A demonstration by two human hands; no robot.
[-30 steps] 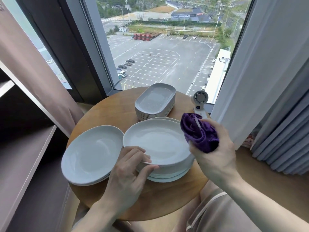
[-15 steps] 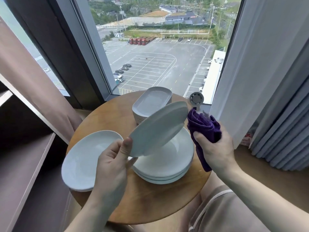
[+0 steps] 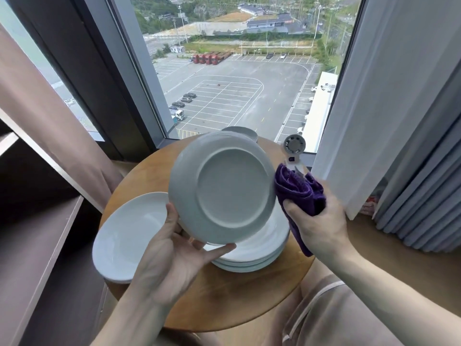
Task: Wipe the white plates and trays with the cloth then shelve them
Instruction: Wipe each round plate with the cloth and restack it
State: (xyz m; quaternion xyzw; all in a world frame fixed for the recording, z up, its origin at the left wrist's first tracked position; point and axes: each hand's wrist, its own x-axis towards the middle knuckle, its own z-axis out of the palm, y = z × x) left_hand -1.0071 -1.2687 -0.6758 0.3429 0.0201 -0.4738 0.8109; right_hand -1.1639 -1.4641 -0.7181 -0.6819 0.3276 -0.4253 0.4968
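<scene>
My left hand [image 3: 174,255] holds a white plate [image 3: 224,188] by its lower rim, tilted up so its underside faces me. My right hand [image 3: 321,226] grips a bunched purple cloth [image 3: 299,193] right beside the plate's right edge. Below the raised plate sits a stack of white plates [image 3: 257,253] on the round wooden table [image 3: 237,300]. Another pile of white plates [image 3: 127,236] lies at the table's left. The stack of white trays [image 3: 243,132] at the table's far side is mostly hidden behind the raised plate.
A dark shelf unit [image 3: 32,245] stands to the left of the table. A small white fan [image 3: 294,148] stands at the table's far right edge. The window [image 3: 237,71] lies behind, with a pink curtain [image 3: 50,136] left and white and grey curtains [image 3: 404,121] right.
My left hand lifted the top plate off the middle stack and turned it until its underside faces me. My right hand with the cloth stayed close to the plate's right edge.
</scene>
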